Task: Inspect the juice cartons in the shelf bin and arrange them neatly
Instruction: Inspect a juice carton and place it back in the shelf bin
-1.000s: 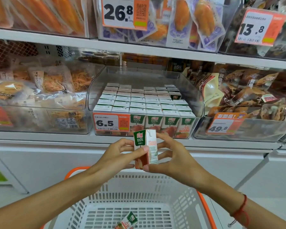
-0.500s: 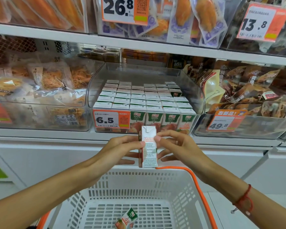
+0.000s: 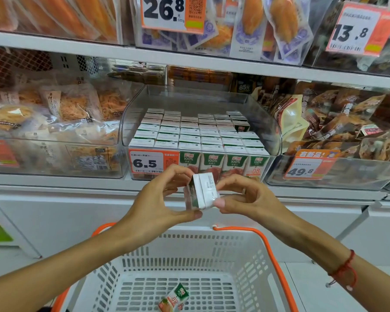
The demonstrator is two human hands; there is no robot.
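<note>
A: Although it lies nearest the camera, which item is not in hand?

B: A single carton (image 3: 174,298), flat on the floor of the white basket (image 3: 252,262) with orange handles, at bottom centre.

A: And above the basket?

B: Both hands hold one juice carton (image 3: 202,192), tipped so that a white end panel faces the viewer. The left hand (image 3: 158,206) pinches it between thumb below and curled fingers above; the right hand (image 3: 245,197) pinches the opposite side, thumb tip at the lower corner. The carton hangs in the air just in front of the shelf edge, over the basket.

A: How should such a carton handle?

B: Judged from its size, light. The board walls are stiff at the folded edges but would likely dent if squeezed mid-panel, and the coated surface may be slightly slick. Hold is best taken across two opposite faces near the corners, as shown.

A: Beyond the hands?

B: The clear shelf bin (image 3: 273,131) holds upright cartons in close rows (image 3: 189,134); one at the right rear (image 3: 241,127) sits lower than its neighbours. A price tag (image 3: 148,163) is on the bin's front. Bins of bagged snacks flank it.
</note>
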